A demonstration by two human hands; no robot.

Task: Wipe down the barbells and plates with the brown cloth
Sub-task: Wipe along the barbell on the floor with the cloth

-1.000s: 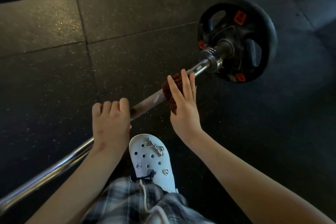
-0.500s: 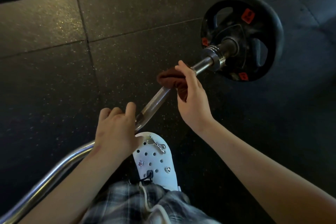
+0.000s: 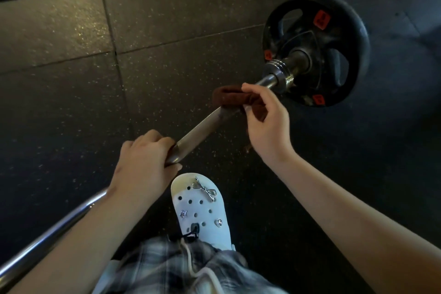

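Seen from the head camera, looking down: grips the long chrome steel barbell point(image 3: 200, 129) with the left hand point(image 3: 143, 162) near frame centre, fingers curled over the top of the shaft and thumb tucked beneath in a full closed wrap. Runs from seven o'clock at the bottom-left edge up toward two o'clock, ending in a ribbed steel collar point(image 3: 280, 71) and a round black rubber weight plate point(image 3: 334, 31) with orange-red labels, upright on edge over the dark speckled rubber floor tiles point(image 3: 71, 90). Pinches the crumpled brown cloth point(image 3: 235, 98) with the right hand point(image 3: 267, 124) at about one o'clock from the left hand, thumb and curled fingers closed on the fabric. Drapes the cloth over the shaft just short of the collar, touching the metal, with a fold hanging below toward five o'clock. Leaves a bare knurled stretch of shaft between the two hands. Shows, at six o'clock, a white perforated clog point(image 3: 202, 210) with silver charms — just below the left hand — and, lower still, blurred plaid trousers point(image 3: 179, 267).
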